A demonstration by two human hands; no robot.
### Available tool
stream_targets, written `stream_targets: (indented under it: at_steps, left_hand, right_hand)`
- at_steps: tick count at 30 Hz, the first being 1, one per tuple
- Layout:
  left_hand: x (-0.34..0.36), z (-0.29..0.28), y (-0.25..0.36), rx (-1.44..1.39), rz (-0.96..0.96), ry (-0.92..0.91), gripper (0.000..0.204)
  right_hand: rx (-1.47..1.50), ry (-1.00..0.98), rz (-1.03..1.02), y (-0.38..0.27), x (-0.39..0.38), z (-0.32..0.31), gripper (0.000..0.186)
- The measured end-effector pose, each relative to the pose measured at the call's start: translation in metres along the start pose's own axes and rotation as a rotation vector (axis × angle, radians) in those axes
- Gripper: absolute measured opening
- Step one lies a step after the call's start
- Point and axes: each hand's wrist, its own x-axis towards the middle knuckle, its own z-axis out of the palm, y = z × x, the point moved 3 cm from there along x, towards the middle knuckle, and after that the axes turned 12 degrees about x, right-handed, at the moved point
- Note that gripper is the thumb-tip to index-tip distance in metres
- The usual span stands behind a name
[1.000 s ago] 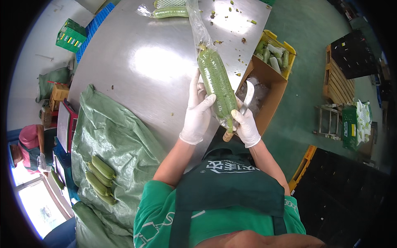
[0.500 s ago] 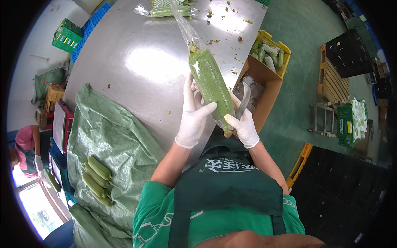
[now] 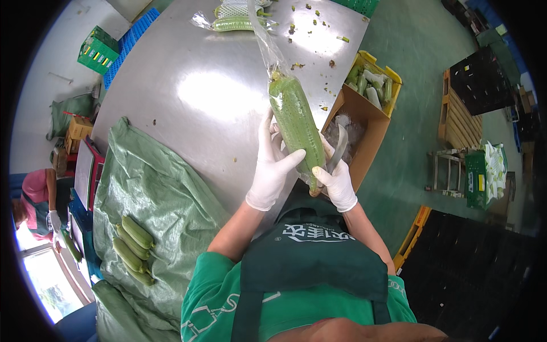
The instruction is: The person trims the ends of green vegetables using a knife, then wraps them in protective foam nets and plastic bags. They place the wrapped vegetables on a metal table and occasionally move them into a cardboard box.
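A large speckled green zucchini (image 3: 296,114) in a clear plastic bag (image 3: 265,43) slants in front of me, above the edge of a metal table. My left hand (image 3: 272,165), in a white glove, is closed around its side, thumb on top. My right hand (image 3: 340,185), also gloved, pinches its near, brownish end with the thumb. A curved knife (image 3: 340,143) sticks up from that same hand; its handle is hidden. The bag's loose end stretches away past the zucchini's far tip.
Bagged zucchini (image 3: 235,23) and green scraps lie on the metal table (image 3: 171,119). Several zucchini (image 3: 135,239) rest on green sheeting (image 3: 165,171) at left. A cardboard box (image 3: 370,128) and yellow crate (image 3: 393,77) stand at right. A co-worker (image 3: 43,196) is far left.
In the picture, the zucchini and both hands sit slightly lower and further right. The surroundings have shifted a little too. My grip looks the same.
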Motion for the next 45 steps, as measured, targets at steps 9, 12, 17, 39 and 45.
stream_targets:
  at_steps: [9,12,17,39,45]
  left_hand:
    - [-0.001,0.0,-0.002,0.032,0.03,-0.019,0.091]
    - [-0.002,0.001,-0.001,0.021,0.035,-0.022,0.091]
    - [-0.002,0.0,-0.002,0.024,0.054,-0.026,0.089]
    - [0.011,-0.031,-0.016,-0.661,-0.153,0.035,0.062]
    - [0.013,-0.039,-0.028,-0.952,-0.315,0.121,0.05]
  right_hand:
    - [-0.097,0.0,-0.066,-0.001,-0.001,-0.003,0.074]
    - [-0.149,0.009,-0.082,-0.002,-0.002,-0.003,0.074]
    - [-0.193,0.014,-0.112,-0.006,-0.004,0.002,0.074]
    - [-0.783,-0.001,-0.432,0.008,-0.014,-0.005,0.029]
    - [-1.182,-0.037,-0.488,0.0,-0.016,0.003,0.034]
